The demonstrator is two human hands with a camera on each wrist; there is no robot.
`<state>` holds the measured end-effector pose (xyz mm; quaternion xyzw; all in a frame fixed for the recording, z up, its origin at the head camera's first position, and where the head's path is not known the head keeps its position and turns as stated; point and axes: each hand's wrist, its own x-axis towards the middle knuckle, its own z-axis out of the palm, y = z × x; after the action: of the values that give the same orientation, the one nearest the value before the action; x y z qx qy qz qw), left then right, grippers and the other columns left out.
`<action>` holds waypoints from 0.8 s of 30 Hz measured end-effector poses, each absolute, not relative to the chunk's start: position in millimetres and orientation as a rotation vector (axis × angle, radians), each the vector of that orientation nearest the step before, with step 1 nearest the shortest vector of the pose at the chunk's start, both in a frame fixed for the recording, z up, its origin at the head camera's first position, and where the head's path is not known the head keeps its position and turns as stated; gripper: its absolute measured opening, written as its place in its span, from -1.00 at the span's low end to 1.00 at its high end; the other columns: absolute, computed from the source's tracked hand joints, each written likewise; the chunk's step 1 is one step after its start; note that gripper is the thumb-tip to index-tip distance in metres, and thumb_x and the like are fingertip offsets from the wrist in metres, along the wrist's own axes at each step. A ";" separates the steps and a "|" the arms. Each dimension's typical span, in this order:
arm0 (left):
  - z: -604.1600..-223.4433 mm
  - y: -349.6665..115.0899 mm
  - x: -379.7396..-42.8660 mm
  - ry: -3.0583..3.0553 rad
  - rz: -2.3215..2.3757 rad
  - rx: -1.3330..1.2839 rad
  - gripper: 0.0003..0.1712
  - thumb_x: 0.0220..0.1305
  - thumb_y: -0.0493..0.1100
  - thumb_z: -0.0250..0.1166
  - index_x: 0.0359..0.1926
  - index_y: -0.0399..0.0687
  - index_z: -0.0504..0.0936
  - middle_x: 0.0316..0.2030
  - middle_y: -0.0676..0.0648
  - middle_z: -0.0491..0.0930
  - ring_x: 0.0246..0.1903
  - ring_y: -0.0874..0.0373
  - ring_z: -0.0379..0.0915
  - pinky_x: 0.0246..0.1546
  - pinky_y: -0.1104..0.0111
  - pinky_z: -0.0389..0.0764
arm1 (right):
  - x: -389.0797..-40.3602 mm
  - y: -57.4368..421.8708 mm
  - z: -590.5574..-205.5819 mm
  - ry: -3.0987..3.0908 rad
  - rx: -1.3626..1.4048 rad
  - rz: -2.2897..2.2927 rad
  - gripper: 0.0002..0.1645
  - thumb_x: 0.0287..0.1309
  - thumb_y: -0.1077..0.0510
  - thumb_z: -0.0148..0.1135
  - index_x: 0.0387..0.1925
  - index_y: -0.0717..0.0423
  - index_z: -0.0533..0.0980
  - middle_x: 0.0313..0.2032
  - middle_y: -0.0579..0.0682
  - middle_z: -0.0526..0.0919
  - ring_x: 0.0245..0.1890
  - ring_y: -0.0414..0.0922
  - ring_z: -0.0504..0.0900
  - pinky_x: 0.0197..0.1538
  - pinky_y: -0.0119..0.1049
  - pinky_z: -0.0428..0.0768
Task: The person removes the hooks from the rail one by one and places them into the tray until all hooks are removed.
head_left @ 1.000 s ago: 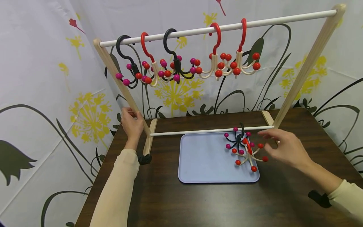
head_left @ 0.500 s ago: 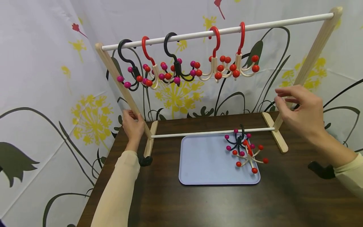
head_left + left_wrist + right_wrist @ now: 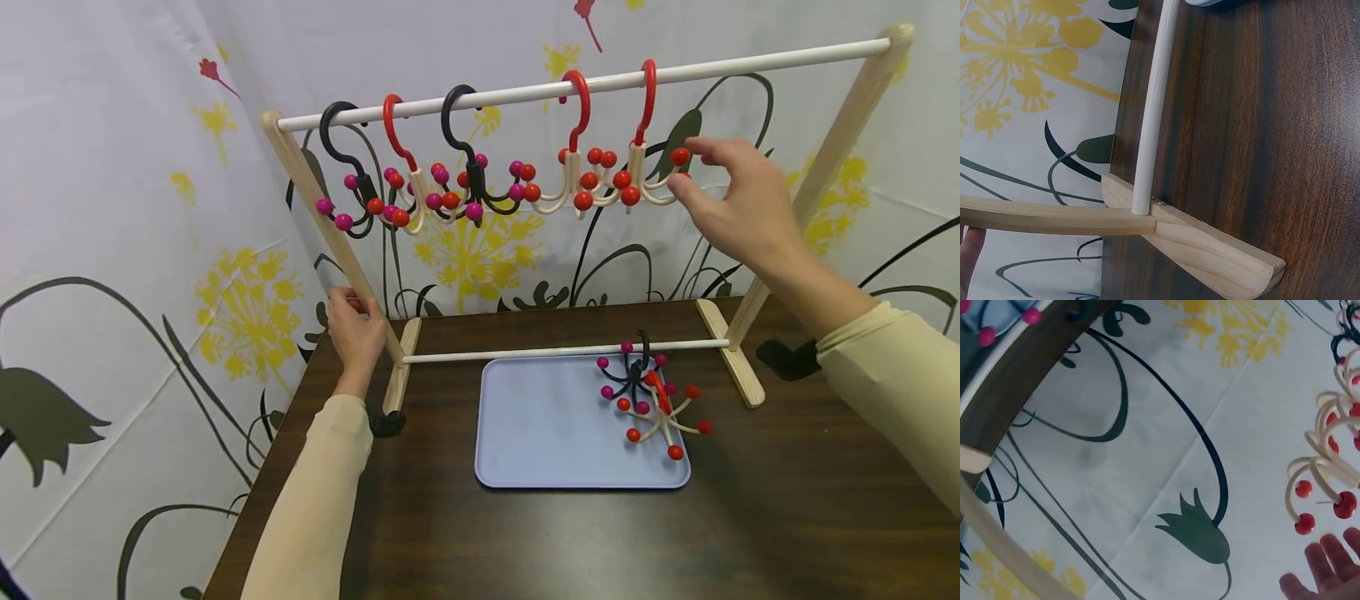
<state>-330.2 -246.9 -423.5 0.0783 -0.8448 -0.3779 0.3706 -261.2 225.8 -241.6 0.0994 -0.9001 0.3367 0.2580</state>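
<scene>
My left hand (image 3: 356,329) grips the left post (image 3: 330,225) of a wooden garment rack low down; in the left wrist view only a fingertip shows beside the post (image 3: 1054,217). My right hand (image 3: 742,196) is raised at the outer red ball (image 3: 680,157) of the rightmost hanger (image 3: 637,162), thumb and forefinger spread on either side. The right wrist view shows extended fingers (image 3: 1329,562) just below the red balls (image 3: 1305,524); contact cannot be told. This hanger has a red hook and cream curved arms. Several red-and-cream and black-and-pink hangers hang along the white top rod (image 3: 510,94).
A pale blue tray (image 3: 525,433) lies on the dark wooden table (image 3: 540,542). On its right side rest a black hanger (image 3: 633,379) with pink balls and a red-and-cream one (image 3: 663,417), overlapping the edge. A white lower bar (image 3: 465,357) runs behind it.
My right hand has risen from beside the tray, swung out near the right post, then moved left to the rightmost hanging hanger. My left hand has stayed on the post.
</scene>
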 end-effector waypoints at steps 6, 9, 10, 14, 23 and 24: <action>-422.3 -245.2 -331.5 -2.177 -0.979 0.196 -0.71 0.23 -0.23 0.28 -0.09 -0.26 0.43 -0.33 -0.19 0.46 -0.28 -0.15 0.45 -0.22 -0.03 0.39 | -279.9 219.5 -231.6 -2.476 0.265 0.919 -0.37 0.33 -0.07 0.13 0.32 0.14 0.41 0.13 0.23 0.57 0.23 0.16 0.40 0.18 0.16 0.31; -422.0 -244.6 -330.9 -2.178 -0.981 0.196 -0.71 0.23 -0.24 0.28 -0.09 -0.26 0.43 -0.34 -0.19 0.46 -0.28 -0.15 0.45 -0.23 -0.03 0.39 | -285.2 215.2 -228.7 -2.498 0.251 0.918 -0.36 0.32 -0.11 0.14 0.31 0.13 0.43 0.11 0.21 0.59 0.17 0.13 0.46 0.03 -0.02 0.39; -422.1 -244.5 -330.7 -2.176 -0.980 0.195 -0.71 0.23 -0.24 0.28 -0.10 -0.27 0.43 -0.34 -0.19 0.46 -0.29 -0.15 0.45 -0.23 -0.03 0.40 | -286.8 213.2 -227.9 -2.503 0.257 0.919 -0.36 0.32 -0.12 0.14 0.30 0.14 0.44 0.10 0.21 0.59 0.13 0.12 0.49 -0.01 -0.07 0.41; -423.6 -245.7 -330.1 -2.169 -0.980 0.192 -0.71 0.22 -0.25 0.29 -0.10 -0.27 0.43 -0.34 -0.20 0.47 -0.28 -0.15 0.46 -0.23 -0.04 0.40 | -292.7 204.8 -226.1 -2.571 0.286 0.936 -0.36 0.34 -0.14 0.11 0.31 0.13 0.42 0.08 0.18 0.62 0.02 0.09 0.59 -0.13 -0.19 0.47; -423.6 -247.6 -329.0 -2.169 -0.976 0.194 -0.72 0.22 -0.26 0.28 -0.10 -0.27 0.43 -0.33 -0.21 0.47 -0.28 -0.15 0.46 -0.22 -0.04 0.40 | -299.2 196.3 -227.0 -2.635 0.226 0.878 -0.40 0.38 -0.17 -0.01 0.23 0.13 0.51 -0.02 0.18 0.67 -0.06 0.08 0.59 -0.12 -0.08 0.45; -422.8 -247.6 -329.1 -2.169 -0.976 0.193 -0.72 0.22 -0.25 0.28 -0.10 -0.27 0.43 -0.33 -0.21 0.47 -0.28 -0.15 0.45 -0.23 -0.04 0.39 | -299.2 196.8 -226.6 -2.633 0.213 0.861 -0.40 0.38 -0.17 -0.02 0.21 0.13 0.52 -0.03 0.18 0.68 -0.07 0.09 0.59 -0.13 -0.08 0.43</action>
<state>-329.1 -247.6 -422.8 0.0752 -0.8449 -0.3802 0.3687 -299.2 196.8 -226.6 0.0753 -0.9321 0.3047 0.1808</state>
